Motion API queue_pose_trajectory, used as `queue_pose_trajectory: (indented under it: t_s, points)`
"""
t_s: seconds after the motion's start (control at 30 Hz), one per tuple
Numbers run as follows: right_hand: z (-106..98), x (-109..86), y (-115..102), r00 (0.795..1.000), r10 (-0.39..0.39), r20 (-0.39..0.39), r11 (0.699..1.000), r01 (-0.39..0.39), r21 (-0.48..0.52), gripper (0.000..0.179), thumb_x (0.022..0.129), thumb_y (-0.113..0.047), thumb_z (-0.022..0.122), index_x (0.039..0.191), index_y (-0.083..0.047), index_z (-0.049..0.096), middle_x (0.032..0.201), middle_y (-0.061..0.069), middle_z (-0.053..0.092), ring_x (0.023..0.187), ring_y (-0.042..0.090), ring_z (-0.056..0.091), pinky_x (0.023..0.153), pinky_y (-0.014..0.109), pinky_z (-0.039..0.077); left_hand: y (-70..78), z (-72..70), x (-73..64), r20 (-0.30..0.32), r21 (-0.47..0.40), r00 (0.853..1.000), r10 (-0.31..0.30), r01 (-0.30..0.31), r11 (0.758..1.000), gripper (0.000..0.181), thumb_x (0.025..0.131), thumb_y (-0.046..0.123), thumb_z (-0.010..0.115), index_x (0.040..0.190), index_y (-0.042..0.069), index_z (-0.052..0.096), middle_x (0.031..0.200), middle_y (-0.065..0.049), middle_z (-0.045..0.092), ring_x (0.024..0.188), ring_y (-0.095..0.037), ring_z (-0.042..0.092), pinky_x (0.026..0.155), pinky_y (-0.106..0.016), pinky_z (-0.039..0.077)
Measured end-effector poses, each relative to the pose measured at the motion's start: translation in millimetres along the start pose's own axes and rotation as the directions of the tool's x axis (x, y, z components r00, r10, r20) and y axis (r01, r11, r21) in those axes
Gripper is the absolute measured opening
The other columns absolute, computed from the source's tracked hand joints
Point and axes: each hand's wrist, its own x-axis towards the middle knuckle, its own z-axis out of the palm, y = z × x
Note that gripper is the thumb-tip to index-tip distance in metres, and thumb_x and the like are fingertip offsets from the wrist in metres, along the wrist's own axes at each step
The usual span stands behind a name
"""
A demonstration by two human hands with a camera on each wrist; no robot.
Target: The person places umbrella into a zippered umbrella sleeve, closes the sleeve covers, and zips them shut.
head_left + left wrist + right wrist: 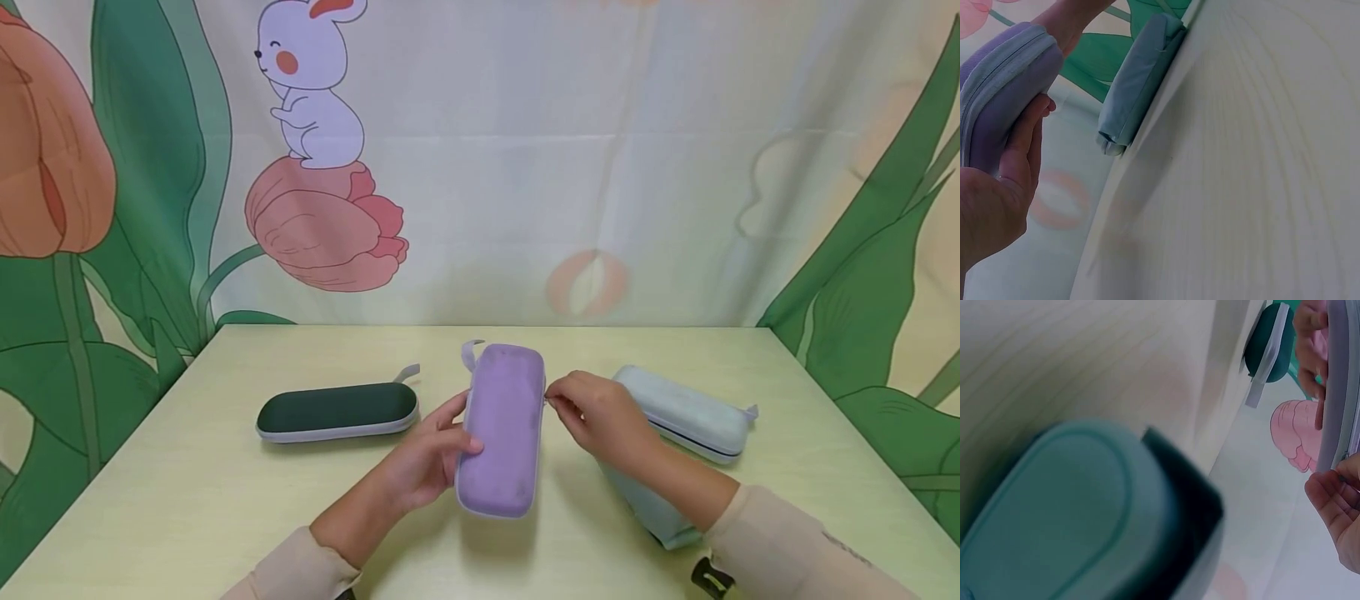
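A purple zippered hard case (501, 433) is held up over the table by my left hand (420, 462), its thumb on the top face and its fingers around the left side. In the left wrist view the case (1029, 75) shows its zip band, which looks closed on the part in view. My right hand (603, 417) is at the case's right edge, thumb and forefinger pinching the small zipper pull (1343, 460). A lilac strap loop (468, 355) sticks out at the case's upper left corner.
On the pale wooden table (150, 500), a dark green case (337, 408) with a strap lies left. To the right lies a pale mint case (693, 417). A pale green pouch (660, 508) is partly hidden under my right forearm. A printed curtain (487, 167) hangs behind.
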Motion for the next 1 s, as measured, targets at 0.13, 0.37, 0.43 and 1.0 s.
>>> queue_pose_trajectory:
  t_s: [0.13,0.37,0.43,1.0]
  points:
    - [-1,-0.7,5,1.0,0.015,-0.001,1.0,-0.015,-0.009,0.019,0.076,0.01,0.074,0.084,-0.004,0.066,0.078,0.002,0.066,0.067,0.013,0.06,0.057,0.023,0.05,-0.8,-0.3,-0.7,0.023,0.026,1.0,-0.008,0.007,1.0,0.083,0.079,0.001,0.056,0.154,0.008,0.021,0.12,-0.013,0.058,0.097,-0.023,0.067,0.081,-0.037,0.055]
    - [-5,-1.3,13,0.997,0.081,0.003,0.996,-0.081,-0.049,0.016,0.078,0.009,0.072,0.087,-0.003,0.067,0.081,0.003,0.067,0.066,0.012,0.059,0.057,0.025,0.049,-1.8,-2.1,-1.6,0.052,0.053,0.999,-0.009,0.006,0.999,0.081,0.077,0.0,0.057,0.152,0.004,0.026,0.118,-0.013,0.06,0.097,-0.022,0.067,0.082,-0.036,0.055]
    - [-6,-1.8,15,0.996,0.091,0.01,0.995,-0.091,-0.046,0.016,0.079,0.009,0.072,0.087,-0.003,0.068,0.081,0.003,0.067,0.065,0.012,0.058,0.057,0.025,0.049,-2.1,-2.4,-2.2,0.059,0.063,0.998,-0.007,0.003,0.998,0.081,0.077,0.0,0.058,0.151,0.003,0.027,0.117,-0.013,0.06,0.096,-0.022,0.067,0.081,-0.036,0.055]
    - [-14,-0.6,12,0.918,0.375,0.129,0.908,-0.392,0.147,0.007,0.089,0.002,0.065,0.089,-0.005,0.066,0.077,-0.001,0.064,0.065,0.01,0.059,0.059,0.026,0.05,-0.9,-12.3,-1.7,0.092,0.111,0.993,-0.077,0.066,0.992,0.06,0.081,0.009,0.052,0.141,0.001,0.045,0.107,-0.005,0.067,0.091,-0.016,0.067,0.079,-0.031,0.055]
